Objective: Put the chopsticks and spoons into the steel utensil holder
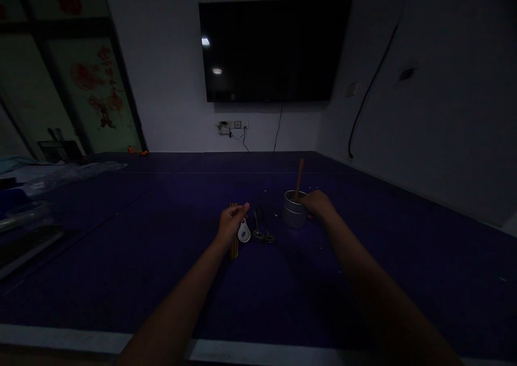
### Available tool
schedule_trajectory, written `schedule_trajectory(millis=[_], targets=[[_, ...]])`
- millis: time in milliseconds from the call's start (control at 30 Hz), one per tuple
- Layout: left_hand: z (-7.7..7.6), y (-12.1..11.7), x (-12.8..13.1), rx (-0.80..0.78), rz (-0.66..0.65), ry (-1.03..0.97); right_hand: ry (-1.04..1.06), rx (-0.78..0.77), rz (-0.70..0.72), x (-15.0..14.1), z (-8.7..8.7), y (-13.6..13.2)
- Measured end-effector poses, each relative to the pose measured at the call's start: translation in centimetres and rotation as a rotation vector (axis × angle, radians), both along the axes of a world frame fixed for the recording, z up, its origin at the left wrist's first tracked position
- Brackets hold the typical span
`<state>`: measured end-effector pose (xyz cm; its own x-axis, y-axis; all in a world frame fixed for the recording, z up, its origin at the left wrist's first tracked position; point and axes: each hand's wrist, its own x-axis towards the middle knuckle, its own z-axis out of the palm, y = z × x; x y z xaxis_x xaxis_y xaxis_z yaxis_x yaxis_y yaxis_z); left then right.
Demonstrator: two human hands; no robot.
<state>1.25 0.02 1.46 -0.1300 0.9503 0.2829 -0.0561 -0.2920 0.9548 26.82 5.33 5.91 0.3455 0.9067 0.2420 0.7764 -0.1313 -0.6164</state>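
Note:
My left hand (231, 225) is closed in a pinch at the handle end of a white ceramic soup spoon (244, 233) with a blue mark in its bowl. Several wooden chopsticks (233, 250) lie side by side, partly under that hand. Just right of the white spoon, two dark metal spoons (257, 235) rest with their bowls toward me. My right hand (320, 204) grips the rim and right side of a grey cylindrical utensil holder (294, 215), which stands upright. Wooden chopsticks (299, 178) stick up out of it, leaning slightly right. The holder's inside is mostly hidden.
All of this is on a dark purple-blue tabletop (161, 269) with a pale front edge. Clear plastic wrap (76, 174) and a dark flat object (30, 247) lie at the left. A television (274, 50) hangs on the wall behind. The room is dim.

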Motion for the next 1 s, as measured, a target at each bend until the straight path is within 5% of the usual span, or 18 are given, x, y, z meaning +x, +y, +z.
schedule_trajectory(millis=[100, 433, 733, 1000], targets=[[0.0, 0.1, 0.0, 0.002, 0.006, -0.002, -0.011, -0.115, 0.035, -0.4, 0.7, -1.0], [-0.3, 0.2, -0.1, 0.018, -0.004, -0.027, -0.253, 0.121, -0.136, -2.2, -0.2, -4.5], [-0.8, 0.5, -0.2, 0.029, 0.015, -0.003, -0.337, 0.143, -0.117, -2.6, 0.2, -5.4], [-0.4, 0.2, -0.9, 0.076, 0.238, 0.159, -0.307, 0.053, -0.133, -3.5, 1.0, -6.6]])
